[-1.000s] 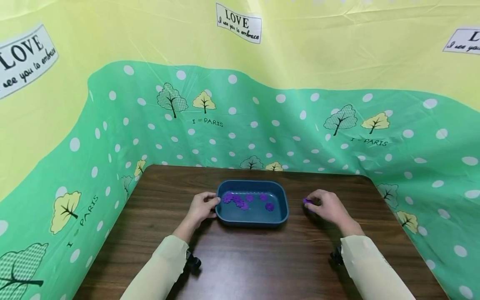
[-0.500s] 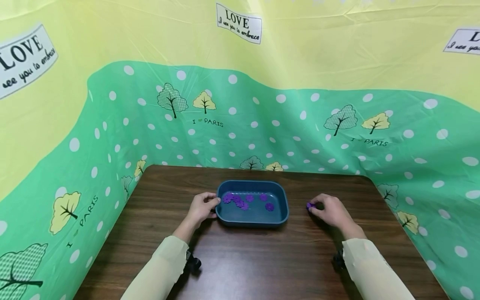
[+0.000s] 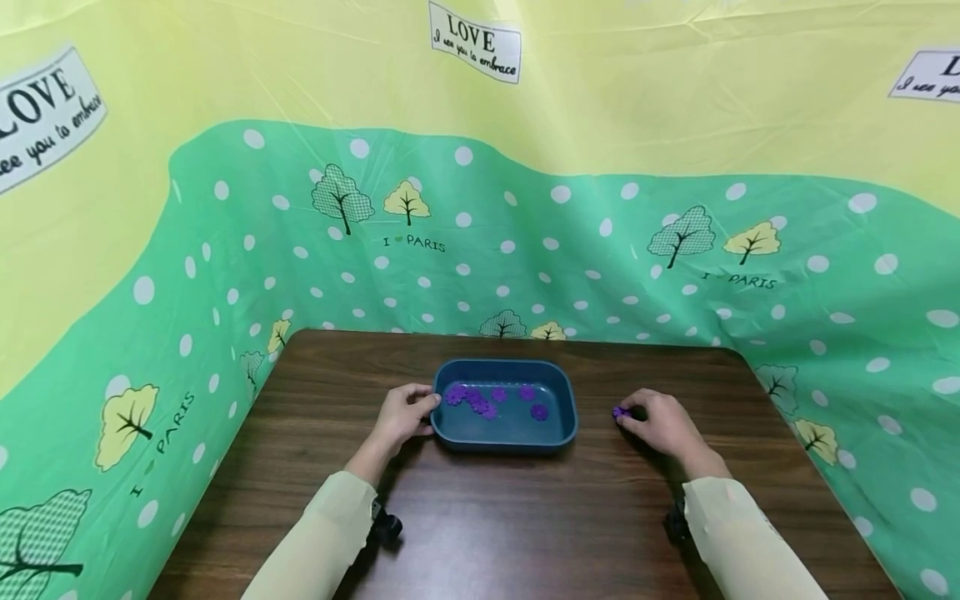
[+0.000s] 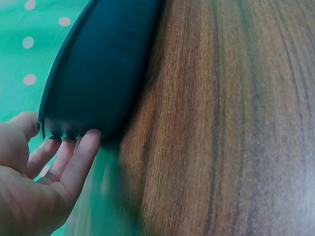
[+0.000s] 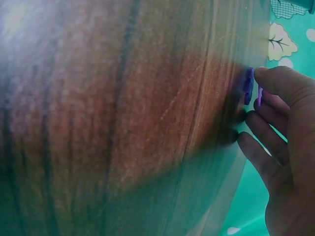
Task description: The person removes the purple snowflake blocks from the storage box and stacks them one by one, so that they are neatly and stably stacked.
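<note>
The left hand (image 3: 401, 414) pinches the wall of the tray (image 3: 517, 435), where purple flowers (image 3: 477, 402) lie. Beyond its other end, the right hand (image 3: 662, 420) pinches a purple piece (image 3: 618, 412) at the desk (image 3: 510, 517).

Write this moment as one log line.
left hand: grips blue tray | right hand: pinches purple piece outside tray | inside tray: several scalloped purple discs

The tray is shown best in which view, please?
The head view shows the tray best, uncropped with its inside visible. The left wrist view has only part of its outside; the right wrist view, apparently just an edge.
</note>
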Tool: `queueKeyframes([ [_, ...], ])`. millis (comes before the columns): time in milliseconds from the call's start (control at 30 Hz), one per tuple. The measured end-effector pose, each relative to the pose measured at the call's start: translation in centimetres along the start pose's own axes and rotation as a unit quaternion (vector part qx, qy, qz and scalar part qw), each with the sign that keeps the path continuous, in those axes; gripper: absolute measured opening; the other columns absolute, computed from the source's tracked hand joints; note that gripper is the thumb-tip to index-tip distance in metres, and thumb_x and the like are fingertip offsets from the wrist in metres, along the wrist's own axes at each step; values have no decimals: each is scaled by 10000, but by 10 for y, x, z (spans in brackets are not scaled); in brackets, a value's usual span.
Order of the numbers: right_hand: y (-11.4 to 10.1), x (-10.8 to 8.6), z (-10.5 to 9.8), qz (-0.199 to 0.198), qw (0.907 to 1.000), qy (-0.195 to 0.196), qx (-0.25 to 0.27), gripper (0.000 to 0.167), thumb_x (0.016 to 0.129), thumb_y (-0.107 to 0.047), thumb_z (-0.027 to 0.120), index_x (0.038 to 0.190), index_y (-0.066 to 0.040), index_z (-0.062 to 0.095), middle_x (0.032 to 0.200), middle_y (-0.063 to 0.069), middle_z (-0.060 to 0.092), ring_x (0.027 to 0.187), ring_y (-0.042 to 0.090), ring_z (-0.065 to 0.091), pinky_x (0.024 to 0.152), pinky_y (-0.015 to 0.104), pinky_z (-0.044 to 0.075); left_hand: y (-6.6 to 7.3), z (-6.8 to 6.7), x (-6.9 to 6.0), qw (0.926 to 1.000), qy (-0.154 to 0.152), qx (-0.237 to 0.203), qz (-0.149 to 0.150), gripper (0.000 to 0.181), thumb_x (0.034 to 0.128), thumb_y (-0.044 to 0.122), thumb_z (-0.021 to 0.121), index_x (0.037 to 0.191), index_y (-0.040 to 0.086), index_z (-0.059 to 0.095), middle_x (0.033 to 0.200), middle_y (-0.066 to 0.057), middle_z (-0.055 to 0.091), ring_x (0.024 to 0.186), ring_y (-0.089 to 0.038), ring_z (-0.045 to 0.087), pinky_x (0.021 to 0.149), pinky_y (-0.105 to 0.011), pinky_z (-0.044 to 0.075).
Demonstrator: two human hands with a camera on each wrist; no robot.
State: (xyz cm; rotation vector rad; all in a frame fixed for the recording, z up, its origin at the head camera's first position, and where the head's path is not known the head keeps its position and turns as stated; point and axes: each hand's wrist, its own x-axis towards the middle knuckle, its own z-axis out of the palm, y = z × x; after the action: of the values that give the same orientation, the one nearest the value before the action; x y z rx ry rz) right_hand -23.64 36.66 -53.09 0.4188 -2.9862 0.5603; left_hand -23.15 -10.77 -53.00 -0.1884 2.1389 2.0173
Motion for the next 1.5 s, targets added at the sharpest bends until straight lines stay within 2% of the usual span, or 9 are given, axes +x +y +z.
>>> queueKeyframes([
  [1000, -1, -5, 4, -113, 9998, 132, -58, 209, 898, -197, 782, 1048, -53, 760, 1075, 118, 718, 1020, 363, 683, 894, 579, 578, -2, -1, 0, 10000, 0, -32, -25, 376, 991, 136, 681, 1316, -47, 630, 1046, -142, 662, 914, -297, 704, 655, -362, 664],
  [1200, -3, -5, 4, -153, 9997, 163, -32, 189, 890, -181, 797, 1034, -62, 765, 1062, 108, 720, 1006, 357, 686, 881, 571, 583, -2, 0, 0, 10000, -24, -3, -66, 393, 986, 146, 693, 1328, -37, 628, 1073, -151, 658, 918, -287, 699, 684, -381, 667],
  [1500, -2, -3, -4, -27, 10000, 19, 65, 220, 918, -180, 765, 1088, -40, 750, 1121, 169, 711, 1078, 409, 663, 930, 614, 554, -1, 0, 0, 10000, -18, -30, -39, 374, 981, 138, 692, 1309, -36, 638, 1046, -141, 656, 908, -289, 704, 655, -358, 663],
])
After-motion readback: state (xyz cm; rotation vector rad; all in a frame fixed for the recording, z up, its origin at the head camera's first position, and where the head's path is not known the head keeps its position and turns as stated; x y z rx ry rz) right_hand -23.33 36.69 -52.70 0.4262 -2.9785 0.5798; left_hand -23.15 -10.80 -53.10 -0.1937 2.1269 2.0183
